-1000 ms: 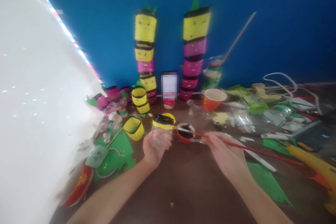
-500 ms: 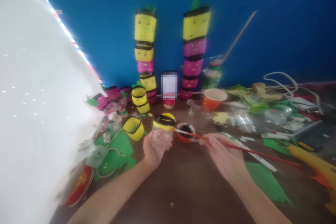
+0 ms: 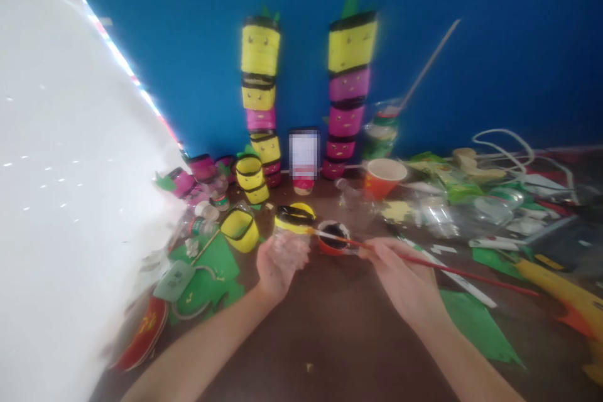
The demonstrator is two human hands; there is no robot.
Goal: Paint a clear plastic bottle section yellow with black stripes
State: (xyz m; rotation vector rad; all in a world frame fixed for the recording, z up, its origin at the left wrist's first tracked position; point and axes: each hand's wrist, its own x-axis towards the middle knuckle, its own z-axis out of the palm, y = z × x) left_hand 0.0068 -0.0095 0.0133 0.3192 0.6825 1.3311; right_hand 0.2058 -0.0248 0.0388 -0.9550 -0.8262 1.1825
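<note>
My left hand (image 3: 277, 269) is wrapped round a clear plastic bottle piece (image 3: 291, 240) with a black rim and a yellow painted band below it. A long red-handled paintbrush (image 3: 438, 267) is pinched in my right hand (image 3: 400, 276). Its yellow-tipped bristles touch the yellow band or lie very close to it. Under the brush shaft stands a small red cup (image 3: 331, 250) with dark paint inside. A yellow cut bottle cup (image 3: 240, 230) with a dark rim rests just left of my left hand.
Two tall stacks of painted cups, one mostly yellow (image 3: 260, 50) and one mostly magenta (image 3: 346, 119), stand against the blue wall. Between them is a phone (image 3: 304, 157). Green sheets (image 3: 480, 326), an orange-and-white paper cup (image 3: 382, 183) and clear bottles (image 3: 440, 217) lie around.
Almost nothing differs. The brush and my right hand have shifted very slightly; the left hand and the bottle piece look the same.
</note>
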